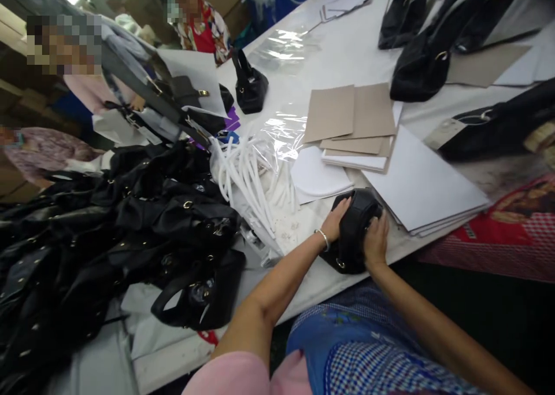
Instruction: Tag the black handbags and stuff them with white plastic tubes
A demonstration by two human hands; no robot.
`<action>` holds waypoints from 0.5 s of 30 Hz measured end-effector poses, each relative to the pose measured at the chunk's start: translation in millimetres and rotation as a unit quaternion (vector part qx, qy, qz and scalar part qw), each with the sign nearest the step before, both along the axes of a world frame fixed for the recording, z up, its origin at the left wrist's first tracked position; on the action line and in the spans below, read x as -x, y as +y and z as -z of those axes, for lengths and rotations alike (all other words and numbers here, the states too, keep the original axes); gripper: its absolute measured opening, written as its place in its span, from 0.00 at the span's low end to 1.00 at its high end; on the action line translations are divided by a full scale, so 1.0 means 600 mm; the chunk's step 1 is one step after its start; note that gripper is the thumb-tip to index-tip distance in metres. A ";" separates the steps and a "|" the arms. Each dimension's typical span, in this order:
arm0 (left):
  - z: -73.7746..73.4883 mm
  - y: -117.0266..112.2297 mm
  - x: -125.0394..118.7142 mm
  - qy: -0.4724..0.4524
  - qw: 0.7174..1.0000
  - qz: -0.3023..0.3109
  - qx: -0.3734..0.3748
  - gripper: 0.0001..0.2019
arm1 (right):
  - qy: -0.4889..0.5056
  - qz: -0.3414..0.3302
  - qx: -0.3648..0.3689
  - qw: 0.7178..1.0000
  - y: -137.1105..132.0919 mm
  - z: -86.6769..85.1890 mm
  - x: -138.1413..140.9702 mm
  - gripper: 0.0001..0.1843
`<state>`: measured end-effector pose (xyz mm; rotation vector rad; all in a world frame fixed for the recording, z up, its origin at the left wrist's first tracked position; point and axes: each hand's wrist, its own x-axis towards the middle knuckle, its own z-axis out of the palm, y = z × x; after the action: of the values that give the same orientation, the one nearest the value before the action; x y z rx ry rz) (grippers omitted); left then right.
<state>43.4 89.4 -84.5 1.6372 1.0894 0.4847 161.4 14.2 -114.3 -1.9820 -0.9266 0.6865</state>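
Observation:
A small black handbag (356,224) with gold-coloured metal fittings is at the near edge of the white table, between my two hands. My left hand (336,220), with a bracelet at the wrist, grips the bag's left side. On the other side, my right hand (376,239) presses its fingers against the bag. Part of each hand's fingers is hidden by the bag's shape. Close beyond the bag lie white curved sheets (318,172) and a stack of brown cardboard pieces (332,114). To its right is a pile of large white sheets (427,178).
A big heap of black handbags (108,227) covers the left side. White tubes (243,175) in clear plastic lie beside it. More black bags (420,65) stand at the back right. One bag (251,88) stands at the far edge, near several other people.

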 end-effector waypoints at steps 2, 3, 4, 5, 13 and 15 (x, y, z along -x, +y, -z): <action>-0.014 0.010 0.051 0.006 0.999 -0.011 0.029 0.18 | 0.037 -0.017 0.042 0.998 -0.018 -0.020 -0.016 0.33; -0.024 0.009 0.084 0.031 0.998 -0.034 0.041 0.18 | 0.058 -0.025 0.057 0.996 -0.037 -0.030 -0.027 0.32; -0.036 0.005 0.120 0.066 0.993 -0.078 0.053 0.17 | 0.080 -0.031 0.067 0.994 -0.061 -0.040 -0.039 0.31; -0.049 -0.003 0.157 0.129 0.983 -0.114 0.055 0.15 | 0.103 -0.043 0.078 0.991 -0.089 -0.049 -0.051 0.31; -0.089 -0.149 0.270 0.286 0.947 -0.130 0.063 0.01 | 0.295 -0.448 0.261 0.803 -0.195 -0.086 -0.033 0.20; -0.086 -0.193 0.255 0.293 0.942 -0.150 0.060 0.03 | 0.290 -0.476 0.261 0.788 -0.173 -0.081 0.016 0.21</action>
<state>-109.3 -26.6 -33.2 1.5490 1.7902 0.1080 151.8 -89.5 -65.8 -1.4041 -1.4077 2.1808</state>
